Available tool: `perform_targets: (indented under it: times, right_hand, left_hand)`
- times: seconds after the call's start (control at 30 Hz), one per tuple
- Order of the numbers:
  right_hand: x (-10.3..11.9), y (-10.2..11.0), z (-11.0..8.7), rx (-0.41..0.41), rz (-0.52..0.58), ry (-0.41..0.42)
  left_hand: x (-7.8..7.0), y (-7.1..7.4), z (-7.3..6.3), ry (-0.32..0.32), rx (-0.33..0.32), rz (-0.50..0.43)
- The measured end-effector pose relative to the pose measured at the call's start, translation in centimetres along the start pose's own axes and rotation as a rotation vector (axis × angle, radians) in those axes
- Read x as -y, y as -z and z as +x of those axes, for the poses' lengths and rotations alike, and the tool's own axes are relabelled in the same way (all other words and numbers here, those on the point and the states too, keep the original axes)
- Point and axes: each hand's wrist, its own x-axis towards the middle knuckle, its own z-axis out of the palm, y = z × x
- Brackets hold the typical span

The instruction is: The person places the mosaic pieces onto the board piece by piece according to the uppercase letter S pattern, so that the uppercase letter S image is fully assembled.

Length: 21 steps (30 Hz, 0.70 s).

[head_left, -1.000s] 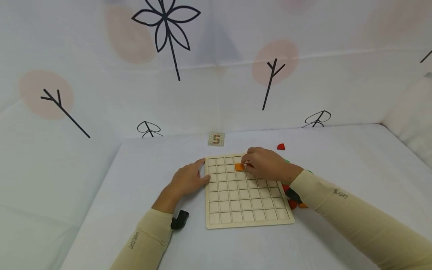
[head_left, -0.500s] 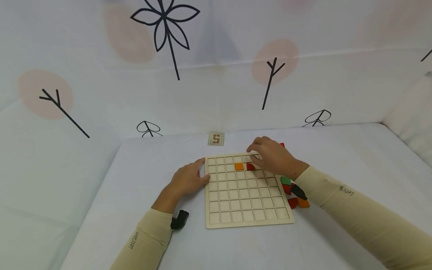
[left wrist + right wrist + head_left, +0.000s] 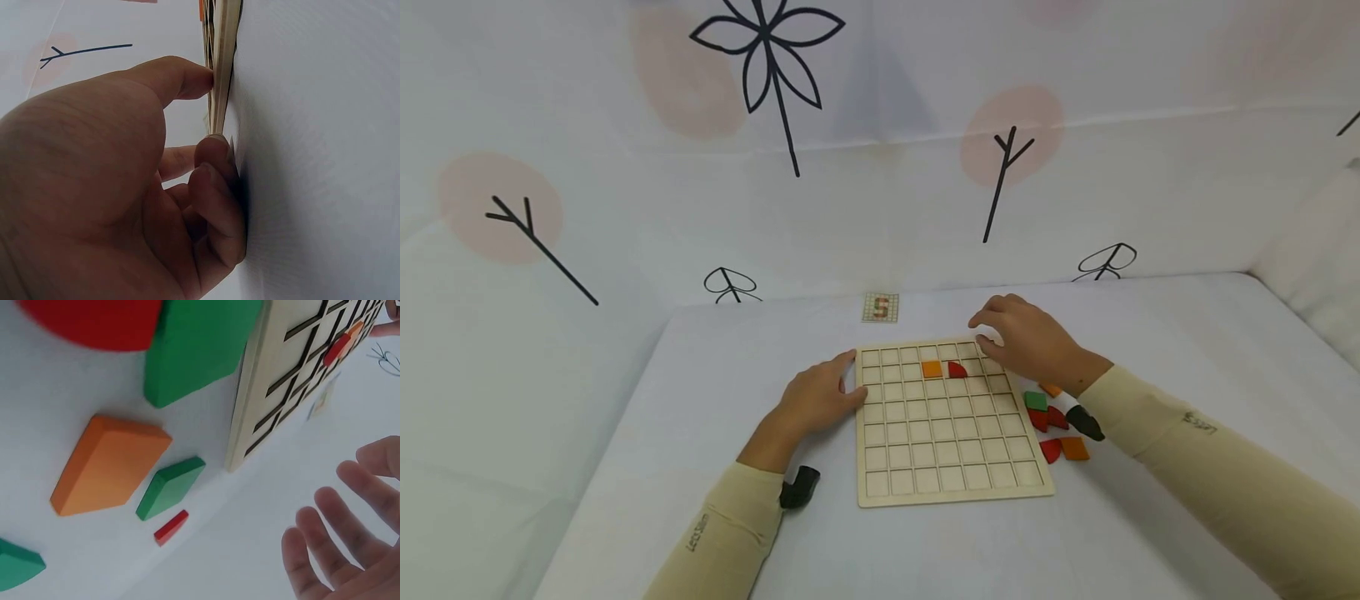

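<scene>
Grid board [image 3: 945, 431] holds one orange square [image 3: 932, 369], one red quarter-circle [image 3: 957, 370].

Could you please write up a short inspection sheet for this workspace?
Surface: white tablecloth, looks flat.
Job's things: wooden grid board with an orange square and a red quarter-circle in neighbouring cells; small card with an S pattern behind it.
Clutter: loose red, green and orange tiles to the board's right.
Hands: left hand touches the board's left edge; right hand is near its far right corner, holding nothing.
Cables: nothing seen.
Surroundings: white backdrop with printed plants.
</scene>
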Motion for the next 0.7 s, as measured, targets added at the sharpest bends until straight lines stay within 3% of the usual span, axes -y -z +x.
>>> perform_targets:
  times: [0.23, 0.7]
  right_hand:
    - [-0.7, 0.3, -0.6, -0.029, -0.007, -0.012]
    - [-1.5, 1.1, -2.0, 0.029, -0.013, -0.096]
  left_hand:
    - [0.0, -0.1, 0.1, 0.0, -0.001, 0.003]
    - [0.0, -0.2, 0.1, -0.001, -0.005, 0.002]
